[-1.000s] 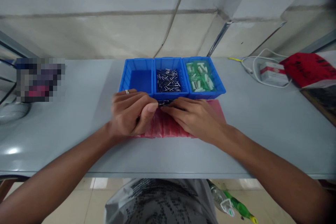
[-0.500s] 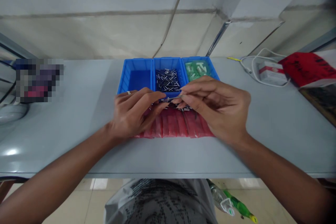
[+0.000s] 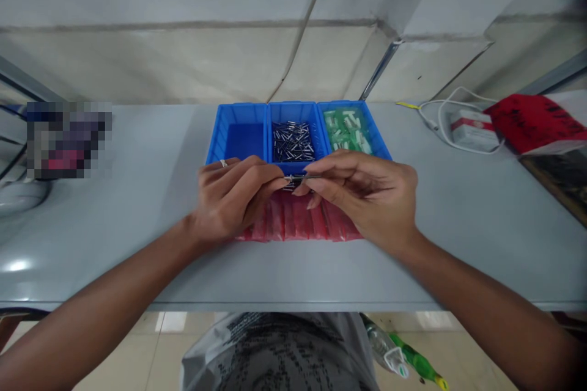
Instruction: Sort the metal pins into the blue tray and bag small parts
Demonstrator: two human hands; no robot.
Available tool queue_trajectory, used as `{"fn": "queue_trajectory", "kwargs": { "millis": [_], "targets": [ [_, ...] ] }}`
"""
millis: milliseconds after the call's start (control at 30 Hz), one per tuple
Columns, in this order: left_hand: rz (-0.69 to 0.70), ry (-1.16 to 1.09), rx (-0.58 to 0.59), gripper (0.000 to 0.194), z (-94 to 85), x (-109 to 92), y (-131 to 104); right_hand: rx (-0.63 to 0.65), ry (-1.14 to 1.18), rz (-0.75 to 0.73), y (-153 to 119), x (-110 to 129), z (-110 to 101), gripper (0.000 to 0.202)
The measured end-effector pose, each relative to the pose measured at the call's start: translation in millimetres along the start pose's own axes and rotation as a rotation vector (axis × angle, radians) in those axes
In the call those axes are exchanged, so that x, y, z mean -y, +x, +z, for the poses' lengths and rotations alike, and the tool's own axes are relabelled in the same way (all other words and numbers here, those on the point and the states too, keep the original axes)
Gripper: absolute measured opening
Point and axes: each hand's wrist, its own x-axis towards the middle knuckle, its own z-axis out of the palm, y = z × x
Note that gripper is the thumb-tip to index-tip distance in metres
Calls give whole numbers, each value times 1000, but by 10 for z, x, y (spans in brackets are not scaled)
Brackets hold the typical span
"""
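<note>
My left hand [image 3: 236, 195] is closed in a pinch at one end of a thin metal pin [image 3: 296, 178], a small piece that looks like a blind rivet. From the other side, the thumb and forefinger of my right hand [image 3: 367, 192] grip the same piece. The fingertips hide its ends. Just beyond my hands, the middle blue bin [image 3: 298, 167] holds many small metal pins [image 3: 293, 140]. Below my fingers lie red plastic packets [image 3: 300, 220] in a row, with more metal pins at their far edge, partly covered by my hands.
An empty-looking blue bin [image 3: 243, 115] stands at the left of the row. The right blue bin [image 3: 378, 134] holds a green bag [image 3: 346, 128] with white pieces. Farther right are a white cable [image 3: 443, 128], a small box [image 3: 474, 128] and a red packet [image 3: 536, 122]. A mouse [image 3: 22, 197] lies far left.
My right hand has come lower and slightly left, uncovering more of the right bin. The pin now lies nearly level between my fingertips. My left hand has barely moved.
</note>
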Motion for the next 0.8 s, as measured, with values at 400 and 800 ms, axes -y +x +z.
{"fn": "queue_trajectory", "kwargs": {
  "millis": [400,800],
  "targets": [
    [-13,-74,-24,13,38,24,-27,-67,-3,48,-7,1,-2,13],
    [-1,-95,11,27,19,46,-31,-28,74,56,-18,2,20,13]
  ]
}}
